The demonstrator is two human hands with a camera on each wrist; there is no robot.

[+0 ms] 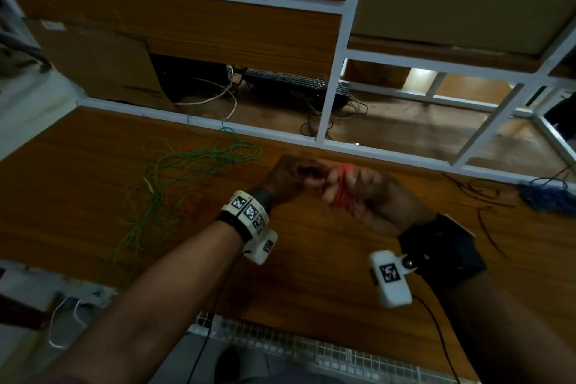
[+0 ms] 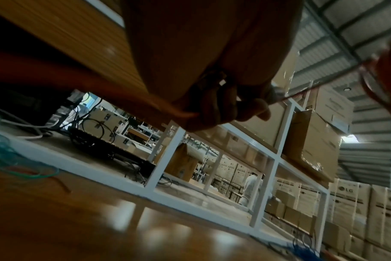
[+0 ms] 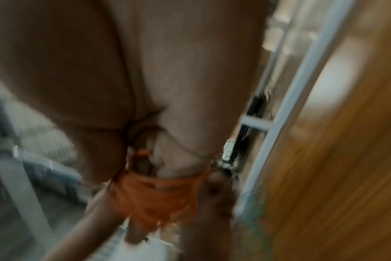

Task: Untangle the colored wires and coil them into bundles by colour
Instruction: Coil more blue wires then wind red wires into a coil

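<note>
A red wire coil is wound around the fingers of my right hand above the wooden table; the right wrist view shows the red coil blurred across those fingers. My left hand sits just left of it, with curled fingers pinching a taut red wire strand that runs to the coil. Loose green wires mixed with a little yellow sprawl on the table at the left. A blue wire bundle lies at the right edge. Thin dark wires lie near it.
The wooden table has a white metal frame along its far edge, with a keyboard and cables behind it. Cardboard boxes sit on shelves beyond. A person in white stands far off.
</note>
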